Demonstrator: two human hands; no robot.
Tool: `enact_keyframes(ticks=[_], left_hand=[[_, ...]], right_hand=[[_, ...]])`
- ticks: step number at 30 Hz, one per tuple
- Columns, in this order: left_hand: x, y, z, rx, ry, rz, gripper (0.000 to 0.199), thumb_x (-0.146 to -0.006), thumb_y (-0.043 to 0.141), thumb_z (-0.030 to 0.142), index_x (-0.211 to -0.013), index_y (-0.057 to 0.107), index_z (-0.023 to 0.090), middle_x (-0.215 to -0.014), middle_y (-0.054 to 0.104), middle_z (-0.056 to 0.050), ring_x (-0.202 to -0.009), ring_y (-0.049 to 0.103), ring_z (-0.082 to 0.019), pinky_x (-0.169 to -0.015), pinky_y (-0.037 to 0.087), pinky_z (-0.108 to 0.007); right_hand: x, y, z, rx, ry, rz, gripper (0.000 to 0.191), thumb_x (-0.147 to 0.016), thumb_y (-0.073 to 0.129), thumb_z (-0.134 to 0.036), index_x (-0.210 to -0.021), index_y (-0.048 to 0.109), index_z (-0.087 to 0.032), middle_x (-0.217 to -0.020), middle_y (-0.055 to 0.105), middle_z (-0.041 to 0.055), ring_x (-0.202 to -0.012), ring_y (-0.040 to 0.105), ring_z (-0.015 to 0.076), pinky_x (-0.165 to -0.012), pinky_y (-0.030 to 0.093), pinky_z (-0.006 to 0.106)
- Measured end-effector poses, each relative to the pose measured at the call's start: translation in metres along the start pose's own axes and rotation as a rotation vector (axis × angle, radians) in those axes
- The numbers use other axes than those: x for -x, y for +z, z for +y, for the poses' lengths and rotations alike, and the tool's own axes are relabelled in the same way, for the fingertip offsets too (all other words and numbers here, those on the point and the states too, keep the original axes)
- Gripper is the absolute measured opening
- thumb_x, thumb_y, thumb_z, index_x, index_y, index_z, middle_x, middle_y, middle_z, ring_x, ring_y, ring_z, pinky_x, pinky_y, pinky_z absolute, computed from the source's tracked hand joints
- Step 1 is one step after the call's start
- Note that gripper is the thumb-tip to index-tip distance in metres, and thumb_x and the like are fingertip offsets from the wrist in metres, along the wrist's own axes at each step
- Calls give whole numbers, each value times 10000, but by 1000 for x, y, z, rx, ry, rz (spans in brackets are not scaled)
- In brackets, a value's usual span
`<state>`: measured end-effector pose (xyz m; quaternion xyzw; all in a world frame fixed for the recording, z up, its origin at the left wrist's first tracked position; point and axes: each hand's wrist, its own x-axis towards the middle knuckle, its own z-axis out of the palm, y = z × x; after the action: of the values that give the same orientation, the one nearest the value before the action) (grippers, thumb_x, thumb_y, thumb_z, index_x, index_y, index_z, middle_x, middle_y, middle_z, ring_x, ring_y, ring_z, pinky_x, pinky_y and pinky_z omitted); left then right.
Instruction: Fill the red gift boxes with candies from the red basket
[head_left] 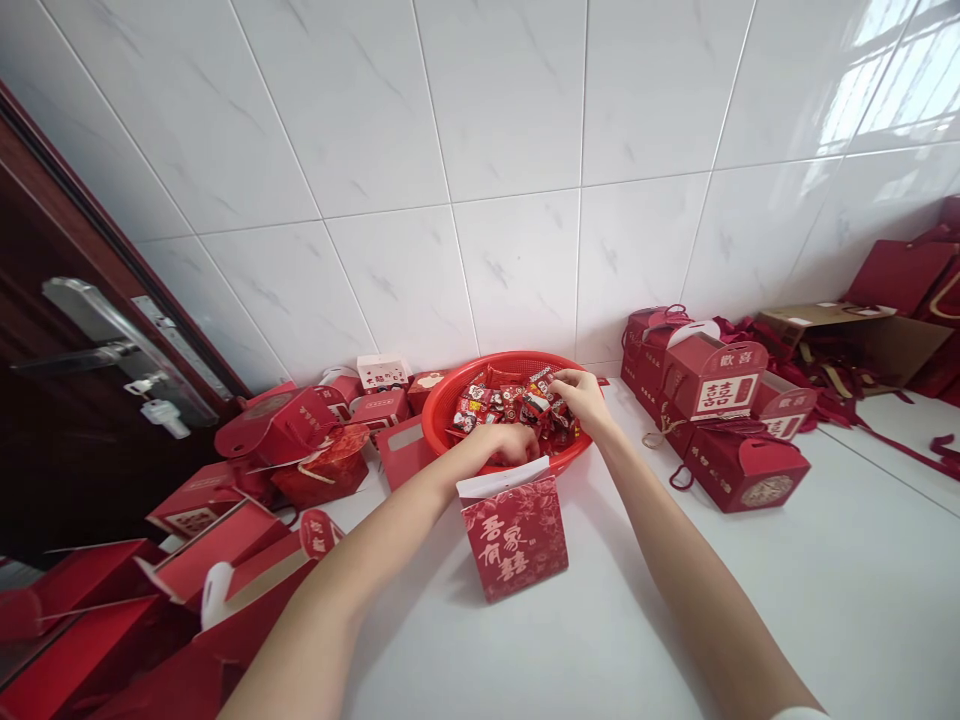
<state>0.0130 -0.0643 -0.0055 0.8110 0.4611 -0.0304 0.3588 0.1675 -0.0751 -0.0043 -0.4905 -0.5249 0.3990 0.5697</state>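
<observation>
A red plastic basket [435, 418] against the wall holds many small wrapped candies [517, 400], mostly red with some yellow, white and black. My left hand [511, 443] reaches over its near rim with curled fingers pointing down among the candies; the fingertips are hidden. At the basket's right side, my right hand [581, 395] has its thumb and fingers pinched on a wrapped candy. Just in front of the basket, below my left hand, a red gift box [517, 540] with pale lettering stands upright on the white table, its white-edged top open.
Red gift boxes [289, 425] crowd the left side, with open boxes [225, 560] nearer me. More closed boxes [716, 385] are stacked at right, beside a brown carton [862, 340] and dark red ribbons [900, 440]. A tiled wall [517, 250] rises behind; a door handle [112, 340] is left.
</observation>
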Motion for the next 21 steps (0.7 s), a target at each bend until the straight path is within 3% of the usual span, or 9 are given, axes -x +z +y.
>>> enact_keyframes(ticks=[3,7,10,13,15,21], left_hand=[[3,-2,3,-96,-60,-139,212,-444,582,47,-548,695,193,-481,609,21,-426,508,-173,-433,348,-264],[6,-5,3,-145,-51,-98,181,-480,576,48,-556,681,174,-510,612,5,-455,510,-162,-449,357,-258],[4,-10,-1,-31,20,100,221,-536,597,52,-675,718,174,-572,637,8,-520,557,-157,-499,401,-239],[-1,-17,-6,240,98,468,129,-601,665,95,-697,707,171,-614,644,8,-544,557,-137,-539,423,-231],[-4,-21,-8,373,94,640,76,-655,672,127,-718,690,165,-648,652,2,-535,544,-124,-545,431,-233],[-6,-28,-12,574,126,748,141,-761,607,151,-890,665,157,-827,691,-28,-570,557,-102,-559,459,-224]], right_hand=[[0,0,-1,-17,-9,1,118,-583,594,-276,-644,631,-182,-598,607,-18,-528,475,109,-489,354,237],[-1,0,1,-49,-16,5,109,-587,589,-295,-633,582,-197,-607,595,-23,-556,479,118,-509,354,244],[-3,0,3,-74,-27,13,127,-608,590,-324,-634,549,-206,-607,568,-30,-582,483,125,-534,365,252],[-5,0,5,-97,-40,7,149,-630,594,-344,-644,523,-213,-616,554,-38,-607,492,126,-571,392,256],[-5,0,5,-105,-43,-17,155,-635,603,-343,-659,520,-214,-636,570,-38,-626,512,128,-595,411,258],[-3,-1,3,-74,-34,-140,184,-632,664,-346,-650,547,-206,-607,566,-48,-565,472,110,-563,382,253]])
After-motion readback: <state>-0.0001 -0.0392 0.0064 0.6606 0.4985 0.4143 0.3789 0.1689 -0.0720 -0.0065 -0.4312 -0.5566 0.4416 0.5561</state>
